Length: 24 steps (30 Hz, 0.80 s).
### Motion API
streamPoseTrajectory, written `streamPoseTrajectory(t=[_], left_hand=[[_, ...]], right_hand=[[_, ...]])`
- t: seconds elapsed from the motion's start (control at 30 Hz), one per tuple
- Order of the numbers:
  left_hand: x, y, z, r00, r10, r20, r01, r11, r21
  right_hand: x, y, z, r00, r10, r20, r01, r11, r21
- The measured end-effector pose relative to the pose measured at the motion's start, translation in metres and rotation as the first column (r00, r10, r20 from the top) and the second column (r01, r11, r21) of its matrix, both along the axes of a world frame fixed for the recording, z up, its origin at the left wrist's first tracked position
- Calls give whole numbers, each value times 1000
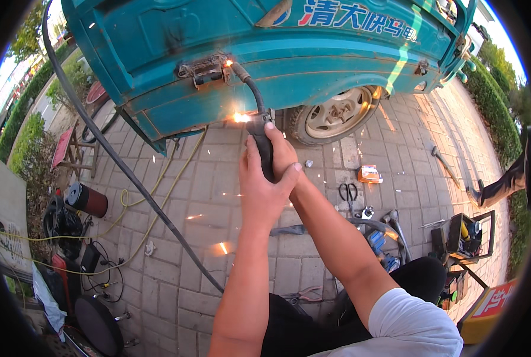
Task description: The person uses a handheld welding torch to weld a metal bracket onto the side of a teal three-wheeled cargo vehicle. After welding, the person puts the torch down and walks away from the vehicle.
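Observation:
Both of my hands are wrapped around the black handle of a welding torch (267, 159). My left hand (259, 184) closes on it from the left and below, and my right hand (284, 156) grips the right side. The torch's bent neck rises to a nozzle close to the right end of a rusty, scorched bracket (201, 69). That bracket sits on the side of a teal cargo vehicle (158, 77). An orange glow shows at the bracket beside the nozzle. A brighter flare burns just left of the torch handle, and sparks scatter downward over the paving.
A black hose (140, 201) crosses the left side, near a yellow cord (176, 180). Right of my arms lie scissors (348, 192), an orange box (369, 174), a hammer (445, 164) and a toolbox (469, 237). Pliers (304, 296) lie near my legs. Another person's leg (503, 183) shows far right.

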<state>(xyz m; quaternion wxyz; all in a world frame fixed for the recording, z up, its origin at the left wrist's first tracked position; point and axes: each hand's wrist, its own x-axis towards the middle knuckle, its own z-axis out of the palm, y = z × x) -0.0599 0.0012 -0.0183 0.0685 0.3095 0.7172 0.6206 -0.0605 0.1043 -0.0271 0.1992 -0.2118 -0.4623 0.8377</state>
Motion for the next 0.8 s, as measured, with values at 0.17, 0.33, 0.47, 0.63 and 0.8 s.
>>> streamPoseTrajectory(t=[0.17,0.33,0.47,0.63,0.8], left_hand=[[0,0,4,998,-33,48,32,999,6],[-3,-3,6,1000,-13,21,13,1000,-17],[-5,-2,3,1000,0,-17,0,1000,4],[-6,1,2,1000,5,7,-5,1000,-3],[-6,-2,8,1000,-15,27,15,1000,-7]], right_hand=[[-3,1,-3,999,-20,-29,20,1000,-14],[-5,-6,5,998,-66,11,66,998,-7],[-6,-5,6,999,-25,-27,25,1000,4],[-11,1,-1,999,-39,8,39,999,34],[-7,-5,10,998,-52,34,50,997,62]])
